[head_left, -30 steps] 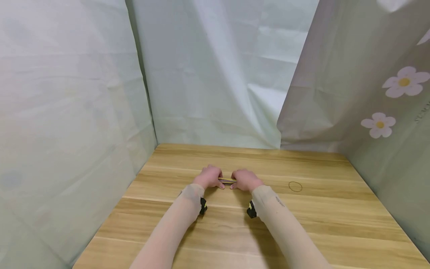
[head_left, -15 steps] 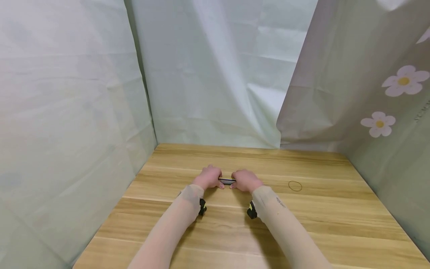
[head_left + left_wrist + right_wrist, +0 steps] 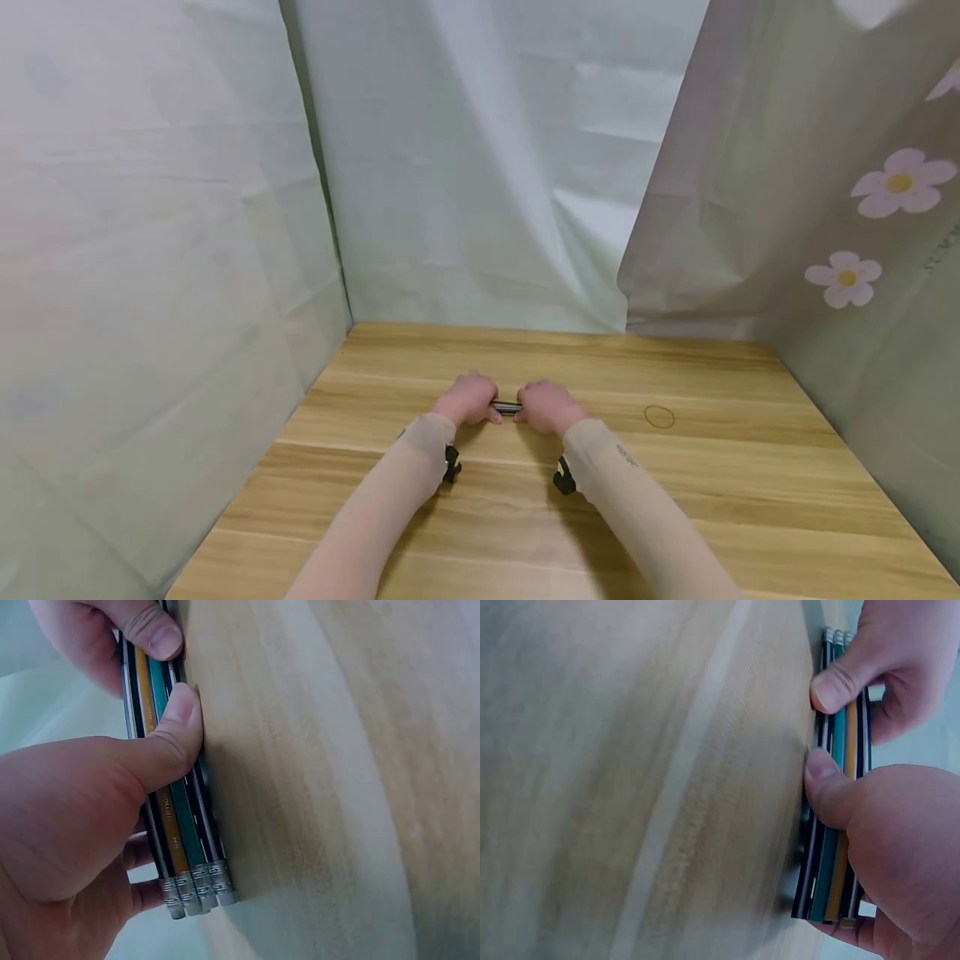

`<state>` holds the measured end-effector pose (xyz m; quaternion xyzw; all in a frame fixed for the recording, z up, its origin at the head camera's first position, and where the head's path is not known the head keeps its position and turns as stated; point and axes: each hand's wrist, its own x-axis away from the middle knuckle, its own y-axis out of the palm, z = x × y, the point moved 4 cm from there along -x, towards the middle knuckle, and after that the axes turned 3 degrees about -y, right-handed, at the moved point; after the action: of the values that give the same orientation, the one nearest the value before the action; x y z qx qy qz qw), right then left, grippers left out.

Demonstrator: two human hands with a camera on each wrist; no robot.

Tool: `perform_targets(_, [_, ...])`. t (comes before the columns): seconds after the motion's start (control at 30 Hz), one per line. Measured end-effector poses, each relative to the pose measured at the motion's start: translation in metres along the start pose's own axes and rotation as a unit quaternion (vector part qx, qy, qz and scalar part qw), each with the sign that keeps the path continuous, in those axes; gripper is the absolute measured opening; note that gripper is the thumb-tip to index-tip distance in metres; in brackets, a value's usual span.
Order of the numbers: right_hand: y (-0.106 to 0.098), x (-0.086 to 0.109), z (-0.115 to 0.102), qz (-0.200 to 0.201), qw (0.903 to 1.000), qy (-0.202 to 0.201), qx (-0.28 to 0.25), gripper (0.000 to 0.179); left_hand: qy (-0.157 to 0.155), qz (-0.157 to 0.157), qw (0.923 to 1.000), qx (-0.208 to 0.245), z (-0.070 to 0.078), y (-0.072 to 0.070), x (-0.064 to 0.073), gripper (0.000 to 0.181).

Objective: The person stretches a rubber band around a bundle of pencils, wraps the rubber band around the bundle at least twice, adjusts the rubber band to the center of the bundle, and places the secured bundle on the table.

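Observation:
Several pencils (image 3: 507, 408) lie side by side in a bundle held between both hands, close over the table. They are black-striped, yellow and green. My left hand (image 3: 470, 398) grips the end with the metal ferrules and erasers (image 3: 199, 889), its thumb across the pencils and its fingers behind them. The opposite, flat-cut ends (image 3: 821, 911) are by my right hand (image 3: 551, 406), which holds the bundle the same way with thumb in front. Only a short stretch of pencil shows between the two thumbs, and the hands hide much of the rest.
A thin brown elastic-like loop (image 3: 660, 417) lies on the wooden table (image 3: 675, 517) to the right of the hands. Pale cloth walls (image 3: 480, 208) stand at the back and both sides; the right one bears printed flowers (image 3: 846, 279).
The bundle has turned slightly in the hands: the yellow seen on top earlier gives way to dark and silvery stripes. The hands stay almost in place, and the loop has not moved.

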<state>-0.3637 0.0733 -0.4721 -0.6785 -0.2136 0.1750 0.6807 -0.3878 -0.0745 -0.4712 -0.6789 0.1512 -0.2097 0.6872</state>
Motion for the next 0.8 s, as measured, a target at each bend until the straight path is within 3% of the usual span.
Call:
perform_targets(0.1, [0.0014, 0.0012, -0.0034, -0.003, 0.9997, 0.000, 0.024, 0.029, 0.019, -0.012, 0.9988, -0.042, 0.0028, 0.0025, 0.0003, 0.038])
perform_targets(0.4, [0.0012, 0.0030, -0.0069, 0.032, 0.9990, -0.005, 0.031, 0.020, 0.017, -0.015, 0.9983, -0.054, 0.0033, 0.0053, 0.0014, 0.031])
perform_targets(0.8, [0.0065, 0.0037, 0.0004, 0.077, 0.9967, -0.019, -0.016, 0.015, 0.042, 0.038, 0.9979, -0.030, 0.0004, 0.0041, 0.0000, 0.018])
